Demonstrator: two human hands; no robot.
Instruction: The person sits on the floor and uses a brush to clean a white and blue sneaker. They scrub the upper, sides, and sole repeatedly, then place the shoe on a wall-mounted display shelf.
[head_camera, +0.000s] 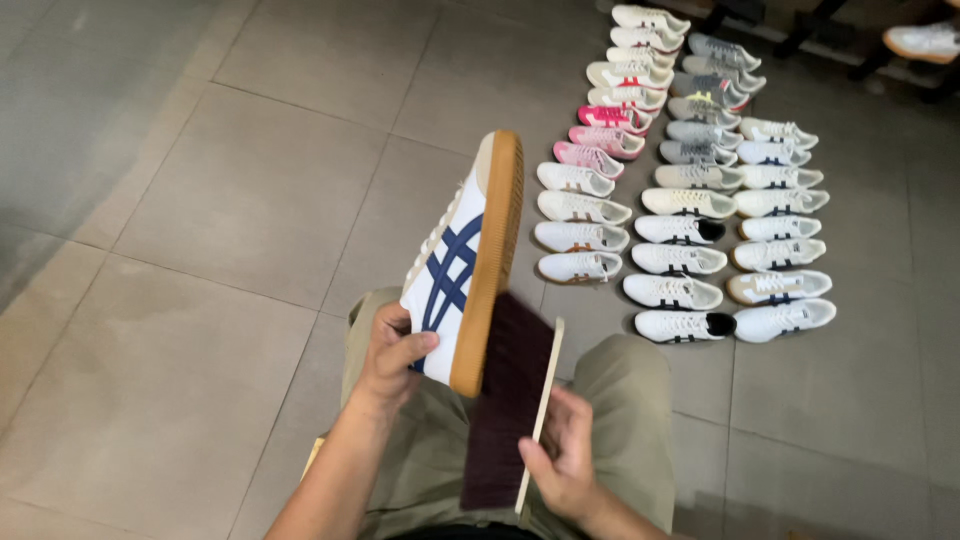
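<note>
White blue-striped sneaker (455, 270); dark-bristled brush (510, 400)

The sneaker (458, 262) at the centre of my frame looks like smooth white leather with matt navy stripes, a suede-like beige toe patch and a rubbery, matt gum-coloured sole. Just below it, the brush (512, 400) has dense, dark maroon bristles that look coarse, set in a pale, unvarnished-looking wooden back. My trousers (630, 410) at the lower middle are matt olive cotton-like cloth. The floor tiles (200, 200) across the left are grey, stone-like, with a dull sheen. The rows of shoes (690, 180) at upper right look like leather and suede, mostly matt.
</note>
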